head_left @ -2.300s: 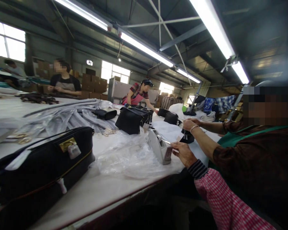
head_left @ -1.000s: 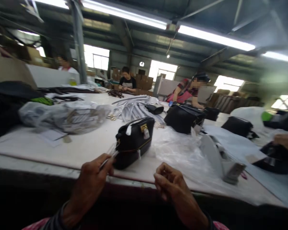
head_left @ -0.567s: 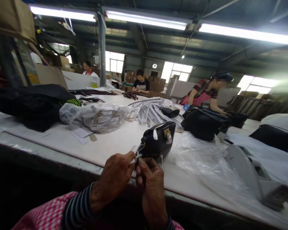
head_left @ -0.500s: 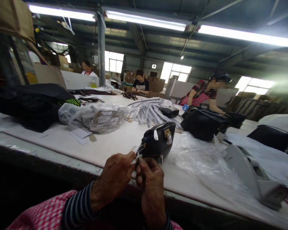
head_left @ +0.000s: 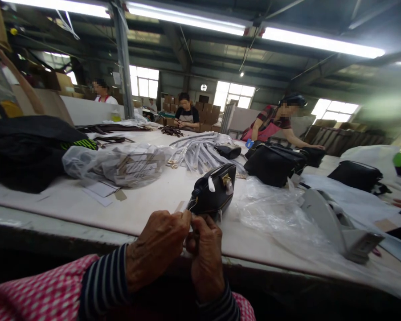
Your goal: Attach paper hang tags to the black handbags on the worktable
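Note:
A small black handbag (head_left: 214,189) with a gold-coloured clasp stands tilted on the table, just beyond my hands. A thin pale tag string (head_left: 194,205) hangs from its near end and runs down to my fingers. My left hand (head_left: 162,245) is closed in a pinch on this string. My right hand (head_left: 205,252) is closed beside it, fingertips meeting the left ones at the string and close to the bag's lower edge. The very tips and the string's end are hidden between the fingers. Part of a pale tag (head_left: 179,206) shows behind my left fingers.
A grey tape dispenser (head_left: 341,227) and clear plastic film (head_left: 270,209) lie to the right. More black bags (head_left: 270,165) stand behind. A plastic bag of cards (head_left: 127,165) and a black cloth bundle (head_left: 26,151) are at left. A co-worker (head_left: 277,120) leans over the far side.
The view has shifted slightly, so the table things sit further left. My hands remain pinched together at the handbag; the white piece between them is now mostly covered. The co-worker's arm reaches further along the bags.

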{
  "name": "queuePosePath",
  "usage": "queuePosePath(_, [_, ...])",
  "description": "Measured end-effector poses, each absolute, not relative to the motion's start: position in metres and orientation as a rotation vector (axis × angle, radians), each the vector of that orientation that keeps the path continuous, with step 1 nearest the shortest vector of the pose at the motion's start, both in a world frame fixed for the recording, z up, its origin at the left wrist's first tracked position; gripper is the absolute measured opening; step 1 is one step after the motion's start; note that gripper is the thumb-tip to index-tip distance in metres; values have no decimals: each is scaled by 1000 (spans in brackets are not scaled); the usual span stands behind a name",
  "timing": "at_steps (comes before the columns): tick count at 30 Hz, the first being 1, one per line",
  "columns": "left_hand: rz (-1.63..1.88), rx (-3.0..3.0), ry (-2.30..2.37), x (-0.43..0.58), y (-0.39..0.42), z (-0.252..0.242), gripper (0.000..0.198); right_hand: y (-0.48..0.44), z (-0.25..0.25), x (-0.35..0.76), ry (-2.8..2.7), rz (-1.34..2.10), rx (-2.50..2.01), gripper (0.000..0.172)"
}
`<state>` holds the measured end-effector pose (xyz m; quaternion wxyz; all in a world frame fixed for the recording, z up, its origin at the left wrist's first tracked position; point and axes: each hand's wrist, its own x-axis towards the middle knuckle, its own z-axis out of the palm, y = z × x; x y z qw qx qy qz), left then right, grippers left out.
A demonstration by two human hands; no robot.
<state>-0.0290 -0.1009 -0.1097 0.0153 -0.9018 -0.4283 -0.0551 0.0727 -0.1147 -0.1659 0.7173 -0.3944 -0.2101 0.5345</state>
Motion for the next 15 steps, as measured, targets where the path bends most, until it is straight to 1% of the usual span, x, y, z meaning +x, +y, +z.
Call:
queuePosePath(2, [-178,-2794,-1382,-30,-100,-110,31,-116,-167,75,-476,1216,-855,23])
queuePosePath(5, [-310,-2827,-1536,-32,-98,-109,20,-121,-170,84,-534,1276,-832,28])
queuePosePath(11, [-785,-3235,-1603,-38,-88,-103,39,-129,-174,92,-679,1246,-818,30])
queuePosePath(15, [-926,-3368,-1614,-48,-80,-118,43,-126,-177,79,-688,1150,-909,30])
